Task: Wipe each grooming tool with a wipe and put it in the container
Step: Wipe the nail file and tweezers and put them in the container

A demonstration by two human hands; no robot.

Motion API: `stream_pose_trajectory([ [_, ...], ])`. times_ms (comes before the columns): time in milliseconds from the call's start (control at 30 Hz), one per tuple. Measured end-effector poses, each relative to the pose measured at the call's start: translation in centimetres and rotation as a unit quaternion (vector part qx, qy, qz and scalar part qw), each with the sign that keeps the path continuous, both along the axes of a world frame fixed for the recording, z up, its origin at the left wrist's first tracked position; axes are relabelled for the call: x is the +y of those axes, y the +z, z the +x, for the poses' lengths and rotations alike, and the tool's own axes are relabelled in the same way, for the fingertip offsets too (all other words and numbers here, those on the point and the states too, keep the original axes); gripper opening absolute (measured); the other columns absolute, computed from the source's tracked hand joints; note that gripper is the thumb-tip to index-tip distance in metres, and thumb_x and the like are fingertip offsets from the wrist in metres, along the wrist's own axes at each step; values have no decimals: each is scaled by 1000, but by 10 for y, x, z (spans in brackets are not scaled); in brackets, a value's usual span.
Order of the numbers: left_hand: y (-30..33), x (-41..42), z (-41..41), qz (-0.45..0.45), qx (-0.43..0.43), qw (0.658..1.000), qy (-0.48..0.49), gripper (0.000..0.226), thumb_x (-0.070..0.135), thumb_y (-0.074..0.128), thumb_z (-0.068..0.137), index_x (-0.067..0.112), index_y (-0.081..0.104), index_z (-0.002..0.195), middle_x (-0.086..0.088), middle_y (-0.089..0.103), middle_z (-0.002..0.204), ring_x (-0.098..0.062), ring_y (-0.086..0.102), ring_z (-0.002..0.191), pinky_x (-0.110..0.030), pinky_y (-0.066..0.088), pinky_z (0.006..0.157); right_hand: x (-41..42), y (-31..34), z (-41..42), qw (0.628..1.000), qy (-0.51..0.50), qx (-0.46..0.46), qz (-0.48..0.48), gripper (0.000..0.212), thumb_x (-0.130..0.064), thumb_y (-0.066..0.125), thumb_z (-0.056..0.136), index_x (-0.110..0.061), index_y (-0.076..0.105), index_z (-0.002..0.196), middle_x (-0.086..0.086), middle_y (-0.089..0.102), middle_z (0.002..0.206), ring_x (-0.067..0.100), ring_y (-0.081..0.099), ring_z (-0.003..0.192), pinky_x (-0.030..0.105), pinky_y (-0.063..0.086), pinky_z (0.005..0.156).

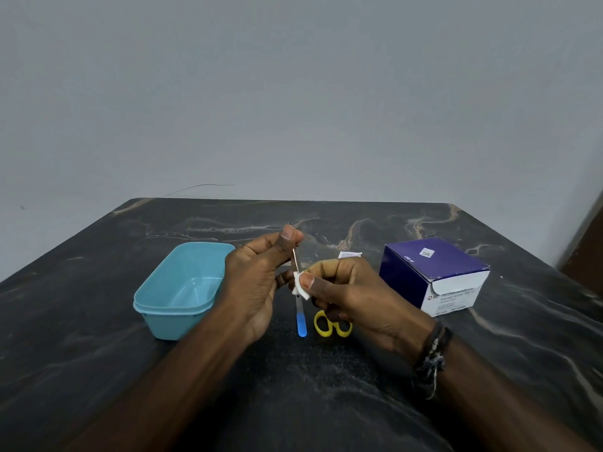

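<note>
Left hand pinches the nail file at its tip. Right hand fingers pinch the wipe around its thin, stiff, probably light blade.

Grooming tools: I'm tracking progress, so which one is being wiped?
The blue-handled nail file, held up by the left hand while the right hand pinches a wipe around it. The yellow-handled scissors lie on the table.

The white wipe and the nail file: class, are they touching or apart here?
Touching. The head view shows the right hand pinching the white wipe around the nail file, whose top end the left hand holds.
</note>
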State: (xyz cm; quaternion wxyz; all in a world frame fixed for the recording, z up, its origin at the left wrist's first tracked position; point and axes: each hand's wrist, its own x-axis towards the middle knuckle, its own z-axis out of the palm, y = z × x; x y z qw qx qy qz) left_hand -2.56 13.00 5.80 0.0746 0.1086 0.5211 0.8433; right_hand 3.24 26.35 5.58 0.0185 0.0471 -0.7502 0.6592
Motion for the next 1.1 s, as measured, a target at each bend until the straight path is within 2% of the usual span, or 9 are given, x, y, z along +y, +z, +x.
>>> stream_pose_trajectory([
  [67,0,0,-1,-1,-5,1000,1,22,32,69,65,13,72,77,6,74,74,-14,62,84,-33,48,73,0,0,0,1000,-2,-1,1,22,-18,63,90,2,71,93,1,53,61,6,40,53,17,31,45],
  [267,-2,3,2,-20,-7,999,-30,28,33,69,67,9,71,82,3,71,71,-16,64,76,-30,51,61,1,0,-1,999,-37,14,-34,14,-15,64,89,-6,71,81,6,47,61,11,37,54,17,29,42],
  [467,0,0,-1,2,-6,1000,-4,23,30,68,68,10,71,80,5,72,72,-12,63,75,-30,49,66,1,2,1,1000,11,-10,3,22,-17,62,90,4,70,92,3,52,63,6,40,52,14,33,43],
  [567,1,-1,-3,14,-9,1000,2,23,31,68,70,11,71,81,3,72,74,-12,63,74,-29,50,68,0,0,1,1000,12,-4,3,20,-15,61,91,3,70,91,1,53,60,6,40,51,15,33,43],
  [733,-1,3,2,-8,8,999,-39,23,31,66,73,11,73,83,-5,71,76,-15,65,67,-31,55,64,3,4,1,999,-4,26,-33,18,-14,58,92,-4,68,81,10,44,65,10,36,54,14,31,42],
  [867,-2,2,1,-33,22,998,-38,27,28,68,68,11,74,87,-6,74,83,-19,67,76,-34,56,69,5,5,1,999,6,14,-36,17,-13,58,92,-7,67,79,3,49,60,5,40,50,14,31,42],
  [1000,1,-1,0,-30,28,999,-26,17,26,66,76,11,73,78,-2,72,74,-15,66,70,-31,54,65,4,3,0,1000,11,9,-14,17,-16,61,91,-2,69,86,3,52,63,6,43,54,14,33,43],
  [1100,4,-4,-4,-4,12,1000,-1,18,29,66,78,12,70,78,0,70,72,-13,63,71,-30,50,68,3,-1,-1,999,-16,-7,33,19,-17,65,89,0,71,85,1,56,60,6,44,52,17,34,46],
])
